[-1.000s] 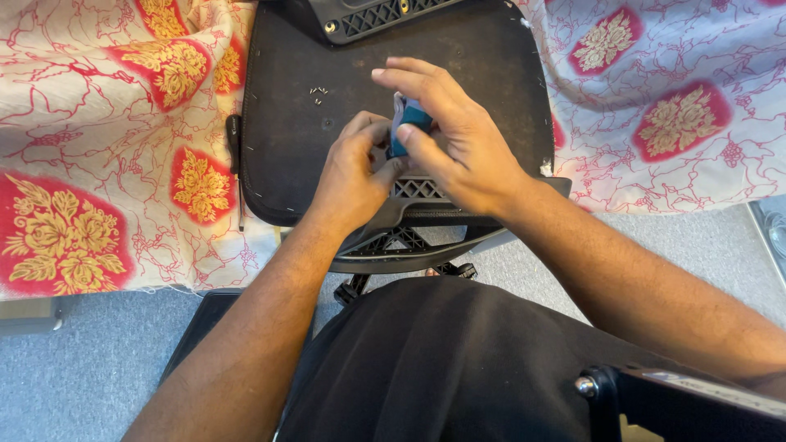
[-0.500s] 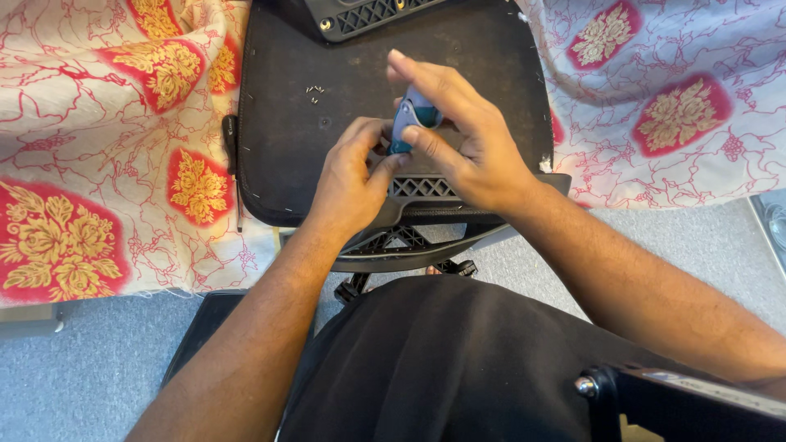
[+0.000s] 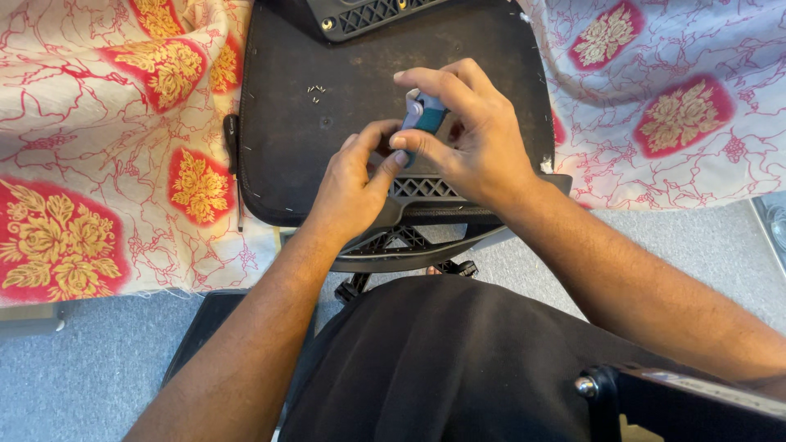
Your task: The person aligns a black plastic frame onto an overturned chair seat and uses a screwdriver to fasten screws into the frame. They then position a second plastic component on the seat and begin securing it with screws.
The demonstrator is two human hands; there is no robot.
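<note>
Right hand [image 3: 467, 139] barely shifted, clamped on teal tool [image 3: 426, 115], left hand [image 3: 356, 184] fingers together beside it, loose staples [image 3: 315, 92] near.

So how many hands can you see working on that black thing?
2. The left hand rests on the black chair part; the right hand, beside it, pinches a small teal and grey tool. None seem hidden.

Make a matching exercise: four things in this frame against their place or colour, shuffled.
Things:
1. small tool
2. tiny screws
3. cloth
4. screwdriver

Descriptions:
A. red and gold flower pattern
B. loose on the black chair seat, above the left hand
C. teal and grey, pinched in the right hand
D. along the seat's left edge

Pairs: 1-C, 2-B, 3-A, 4-D
</note>
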